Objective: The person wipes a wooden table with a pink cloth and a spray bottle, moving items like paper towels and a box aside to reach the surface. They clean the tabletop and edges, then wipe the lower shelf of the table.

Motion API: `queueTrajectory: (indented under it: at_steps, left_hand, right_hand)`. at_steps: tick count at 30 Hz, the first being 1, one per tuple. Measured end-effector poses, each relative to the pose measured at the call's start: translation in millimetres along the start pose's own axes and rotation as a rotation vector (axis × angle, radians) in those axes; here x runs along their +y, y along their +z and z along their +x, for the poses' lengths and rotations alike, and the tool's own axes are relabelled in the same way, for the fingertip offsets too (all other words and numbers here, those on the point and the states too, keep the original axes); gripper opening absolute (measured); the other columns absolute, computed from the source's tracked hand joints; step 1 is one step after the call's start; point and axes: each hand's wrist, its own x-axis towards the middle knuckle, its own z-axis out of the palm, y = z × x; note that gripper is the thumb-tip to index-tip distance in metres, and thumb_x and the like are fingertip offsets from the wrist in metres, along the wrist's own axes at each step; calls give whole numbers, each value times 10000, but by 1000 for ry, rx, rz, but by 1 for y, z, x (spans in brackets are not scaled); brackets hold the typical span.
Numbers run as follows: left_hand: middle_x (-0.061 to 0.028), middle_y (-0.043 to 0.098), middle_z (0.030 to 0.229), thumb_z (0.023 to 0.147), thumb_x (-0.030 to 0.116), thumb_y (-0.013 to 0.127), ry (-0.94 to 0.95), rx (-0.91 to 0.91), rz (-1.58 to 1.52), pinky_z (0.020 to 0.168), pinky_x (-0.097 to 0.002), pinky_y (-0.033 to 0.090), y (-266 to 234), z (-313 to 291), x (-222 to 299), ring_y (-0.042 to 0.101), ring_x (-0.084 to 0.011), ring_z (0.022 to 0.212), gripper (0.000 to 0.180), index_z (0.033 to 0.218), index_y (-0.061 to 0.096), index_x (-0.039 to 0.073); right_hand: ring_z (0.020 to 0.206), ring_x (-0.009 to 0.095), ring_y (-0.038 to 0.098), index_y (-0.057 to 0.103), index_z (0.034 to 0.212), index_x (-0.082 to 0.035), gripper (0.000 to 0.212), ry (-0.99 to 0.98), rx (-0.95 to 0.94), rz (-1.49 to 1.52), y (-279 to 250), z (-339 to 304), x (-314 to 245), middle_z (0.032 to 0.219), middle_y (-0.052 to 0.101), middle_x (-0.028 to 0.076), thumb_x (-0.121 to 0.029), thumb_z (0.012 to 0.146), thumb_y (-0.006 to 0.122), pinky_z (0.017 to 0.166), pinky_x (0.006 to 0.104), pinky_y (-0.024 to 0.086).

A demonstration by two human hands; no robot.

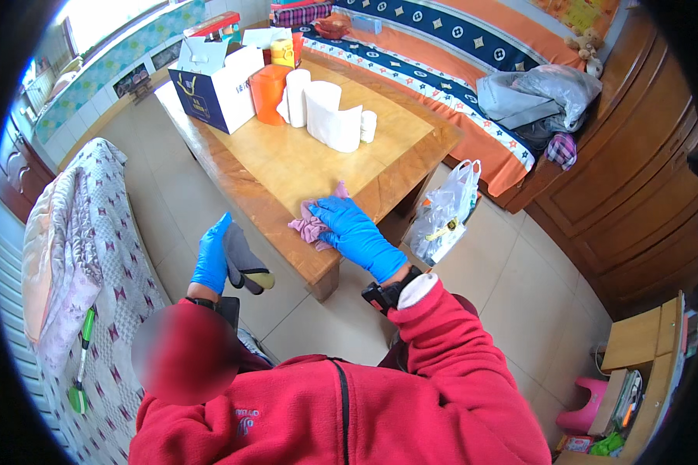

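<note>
My right hand (353, 232), in a blue rubber glove, presses a crumpled pink cloth (310, 225) onto the near corner of the wooden table (287, 177). Its fingers are bent over the cloth. To the left of the table, off its edge, my left hand (212, 254) wears a matching blue glove. It grips a grey fabric piece (243, 252) that hangs down, with dark and yellowish lower ends. What kind of thing that is I cannot make out. The fingers of this hand are partly hidden.
Paper rolls (333, 116), an orange container (269, 93) and a dark blue and white box (217, 89) stand toward the table's far end. A clear plastic bag (446, 209) is right of the table. A covered sofa (112, 232) lies left; a bench with orange bedding (442, 108) is behind.
</note>
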Motion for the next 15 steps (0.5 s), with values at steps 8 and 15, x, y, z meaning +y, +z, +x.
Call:
queueTrajectory:
  at_steps: [8, 15]
  left_hand:
    - [-78, 681, 1065, 936, 229, 701, 316, 133, 390, 816, -340, 518, 26, 3, 14, 638, -203, 892, 179, 976, 658, 59]
    - [-210, 640, 1271, 878, 143, 754, 1085, 7, 1000, 872, -402, 527, 62, 21, -10, 643, -336, 1041, 196, 929, 638, -7]
  right_hand:
    - [1166, 368, 567, 616, 1273, -58, 476, 13, -39, -162, 0, 2, 11, 1172, 638, 151, -124, 812, 720, 1157, 505, 324]
    - [1311, 407, 473, 564, 1388, -85, 562, 269, 157, -234, -33, -29, 79, 1376, 564, 150, -111, 844, 701, 1141, 482, 351]
